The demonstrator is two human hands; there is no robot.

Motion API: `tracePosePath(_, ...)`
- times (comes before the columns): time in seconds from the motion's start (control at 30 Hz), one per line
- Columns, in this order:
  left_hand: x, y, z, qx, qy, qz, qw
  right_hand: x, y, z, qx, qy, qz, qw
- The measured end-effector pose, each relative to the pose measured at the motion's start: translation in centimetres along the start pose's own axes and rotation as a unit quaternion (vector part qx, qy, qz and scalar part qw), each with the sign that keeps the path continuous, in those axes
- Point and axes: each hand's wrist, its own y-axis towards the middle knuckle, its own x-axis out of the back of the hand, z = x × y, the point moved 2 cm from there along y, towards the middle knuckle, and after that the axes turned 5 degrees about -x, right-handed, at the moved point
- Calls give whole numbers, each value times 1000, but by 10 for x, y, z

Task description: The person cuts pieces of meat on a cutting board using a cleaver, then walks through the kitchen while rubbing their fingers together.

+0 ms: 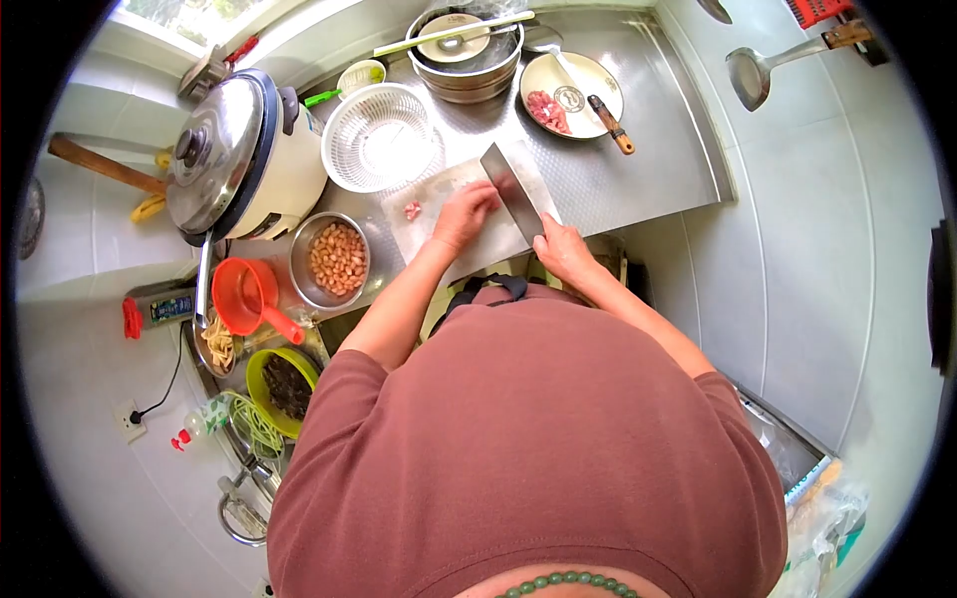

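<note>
My right hand (565, 251) is wrapped round the handle end of a cleaver (515, 195), its broad blade slanting up and to the left over a white cutting board (419, 235). Just left of the blade, my left hand (467, 214) rests on the board with fingers curled together. Whatever lies under those fingers is hidden. A small piece of raw meat (413, 210) sits on the board, left of my left hand. Beyond the board, sliced raw meat (547, 112) lies on a cream plate (601, 85), with a wooden-handled knife (610, 124) across the plate's right rim.
A white colander (377, 138) and a steel bowl of peanuts (337, 258) stand left of the board. Further left are a large cooker (284, 169), a red dipper (244, 296) and a green basin (261, 394). Stacked pots (467, 80) stand at the back.
</note>
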Motion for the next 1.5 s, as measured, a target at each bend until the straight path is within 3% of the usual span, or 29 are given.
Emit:
tracePosePath(0.1, 13, -5, 5, 65, -1, -86, 994, -2, 0, -5, 7, 17, -4, 1000)
tracePosePath(0.3, 16, -8, 6, -17, 76, -70, 994, -1, -2, 0, 26, 48, -24, 998)
tracePosePath(0.5, 9, 1, -3, -55, 79, 1, 995, 4, -13, 11, 38, 34, -43, 998)
tracePosePath(0.6, 3, 2, -1, -65, 84, -9, 994, 2, -13, 10, 56, 25, -45, 997)
tracePosePath(1.13, -8, 2, 11, -51, 105, 13, 993, -2, 1, 18, 43, -24, -3, 999)
tracePosePath(1.5, -13, 0, 14, -35, 112, -2, 993, -18, 32, 26, 82, -33, -63, 994)
